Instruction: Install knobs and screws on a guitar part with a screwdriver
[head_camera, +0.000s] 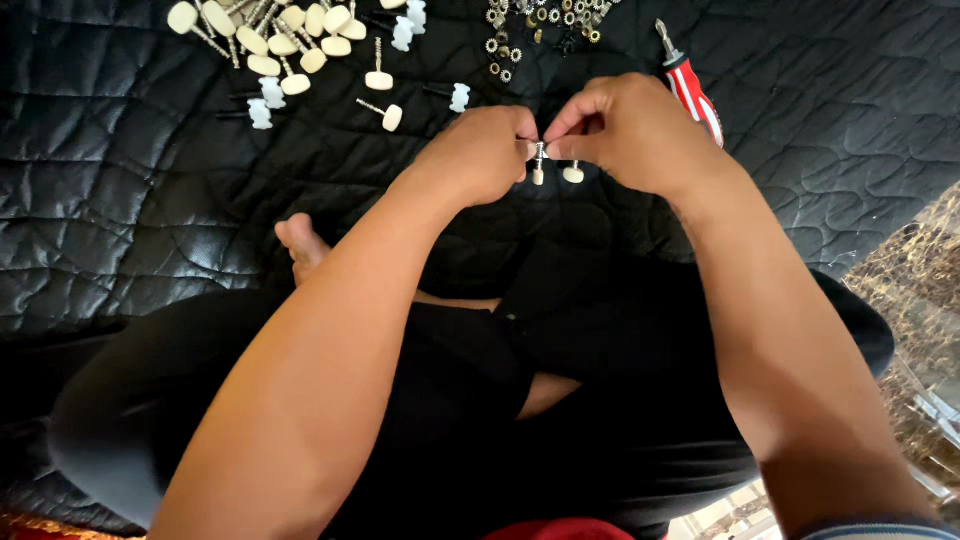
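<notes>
head view: the small metal peg assembly (540, 153) sat between both fists above my lap. my left hand (480, 155) and right hand (630, 130) pinched it; alignment needed a steady grip. spare cream-knobbed pegs (290, 45) and a screwdriver (690, 85) lay beyond.

red-handled screwdriver (692, 88); small metal gears (530, 28), black quilted mat (120, 180)

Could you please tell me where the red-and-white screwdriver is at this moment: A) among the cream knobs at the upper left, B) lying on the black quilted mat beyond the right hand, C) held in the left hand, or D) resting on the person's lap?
B: the screwdriver lies on the black quilted mat, just beyond the right hand.
</notes>
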